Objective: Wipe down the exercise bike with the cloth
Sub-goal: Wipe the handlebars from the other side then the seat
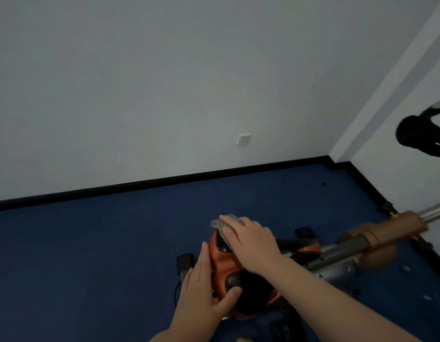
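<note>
The exercise bike [223,265] has an orange and black seat low in the view, a grey frame and a chrome post running off to the right. My right hand [251,240] lies flat on a grey cloth [222,224] and presses it onto the far end of the seat. Only the cloth's far edge shows past my fingers. My left hand [206,287] rests against the seat's left side, fingers straight and thumb on its dark pad.
Blue carpet [90,255] stretches to a white wall with a black skirting board [164,181]. A wall socket [243,139] sits on the back wall. A black handlebar [421,134] juts in at the right edge. The bike's black feet [185,260] stand on the carpet.
</note>
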{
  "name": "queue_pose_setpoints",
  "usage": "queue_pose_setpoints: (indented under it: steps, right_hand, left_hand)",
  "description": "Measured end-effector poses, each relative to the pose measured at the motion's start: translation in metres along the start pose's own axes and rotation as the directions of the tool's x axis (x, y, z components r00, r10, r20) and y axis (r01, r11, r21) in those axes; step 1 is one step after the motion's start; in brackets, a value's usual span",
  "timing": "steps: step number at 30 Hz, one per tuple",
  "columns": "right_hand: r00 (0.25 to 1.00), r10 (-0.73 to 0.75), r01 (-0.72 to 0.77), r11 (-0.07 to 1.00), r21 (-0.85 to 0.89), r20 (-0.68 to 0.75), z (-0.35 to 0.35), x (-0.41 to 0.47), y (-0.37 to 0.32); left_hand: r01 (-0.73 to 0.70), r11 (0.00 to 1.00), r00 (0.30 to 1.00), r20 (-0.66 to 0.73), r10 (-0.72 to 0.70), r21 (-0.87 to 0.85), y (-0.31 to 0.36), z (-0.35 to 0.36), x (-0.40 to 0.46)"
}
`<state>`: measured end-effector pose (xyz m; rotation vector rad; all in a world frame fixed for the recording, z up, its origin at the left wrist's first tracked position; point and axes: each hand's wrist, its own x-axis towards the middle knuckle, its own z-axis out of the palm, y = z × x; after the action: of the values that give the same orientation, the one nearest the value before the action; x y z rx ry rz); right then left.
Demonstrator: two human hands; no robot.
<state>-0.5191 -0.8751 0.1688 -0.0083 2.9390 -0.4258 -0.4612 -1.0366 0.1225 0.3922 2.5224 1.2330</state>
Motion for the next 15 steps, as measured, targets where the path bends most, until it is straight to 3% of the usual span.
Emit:
queue_pose_setpoints:
  steps: [3,6,9,11,15]
  right_hand:
    - [0.997,0.08,-0.08,0.997,0.004,-0.004,0.0,0.01,-0.01]
    - [0.992,-0.036,0.031,0.999,-0.043,-0.125,0.01,-0.035,-0.01]
    - [0.994,-0.052,0.054,0.998,0.016,-0.099,0.022,-0.088,0.003]
    - [0.998,0.046,-0.044,0.999,0.025,-0.053,0.024,-0.113,0.011]
    - [0.938,0.331,-0.316,0.939,0.137,-0.103,0.017,-0.108,-0.004]
  left_hand:
    - [-0.012,0.997,0.998,0.061,0.016,-0.071,-0.003,-0.006,0.002]
    - [-0.089,0.988,0.991,0.088,0.1,-0.124,-0.014,-0.018,0.0]
    - [-0.062,0.966,0.997,0.037,0.073,-0.253,-0.022,-0.027,0.0]
    - [-0.073,0.959,0.997,0.013,0.08,-0.272,-0.019,-0.034,0.005]
    - [-0.271,0.949,0.962,-0.026,0.271,-0.158,0.004,-0.044,0.04]
